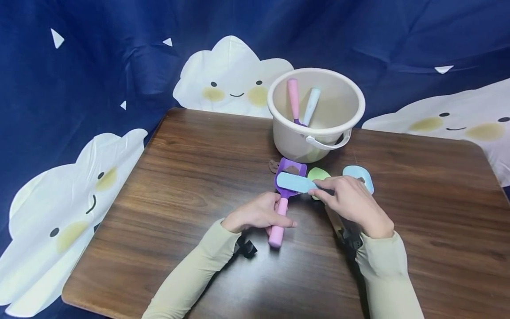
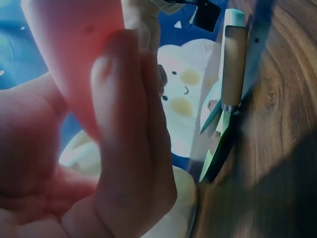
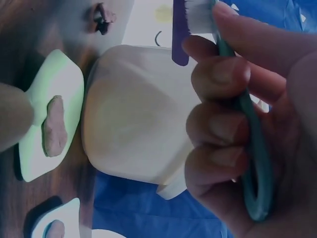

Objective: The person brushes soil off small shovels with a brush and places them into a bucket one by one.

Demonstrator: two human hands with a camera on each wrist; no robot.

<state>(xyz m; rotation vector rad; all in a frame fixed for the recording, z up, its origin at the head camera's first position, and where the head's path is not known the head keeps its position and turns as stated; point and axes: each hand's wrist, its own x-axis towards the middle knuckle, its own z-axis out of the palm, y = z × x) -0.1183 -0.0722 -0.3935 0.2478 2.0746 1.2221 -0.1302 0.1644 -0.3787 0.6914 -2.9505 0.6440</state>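
Note:
My left hand [image 1: 264, 212] grips the pink handle of a toy shovel [image 1: 277, 232], its purple blade tilted up with a brown patch on it. In my right hand [image 1: 352, 201] is a light blue brush [image 1: 295, 182], pinched by thumb and fingers and laid across the purple blade. The right wrist view shows the brush's white bristles [image 3: 200, 17] facing the edge of the purple blade [image 3: 180, 44]. Below my right hand lies a green shovel [image 3: 69, 79] with a wooden handle [image 2: 234, 64], carrying a brown lump [image 3: 55, 126].
A cream bucket [image 1: 292, 144] stands behind the hands, its handle folded down in front. Inside lean a pink-handled tool [image 1: 293, 97] and a light blue one [image 1: 312, 106]. A light blue shovel [image 1: 354, 171] lies right of the green one, and a brown lump [image 1: 273, 166] sits left.

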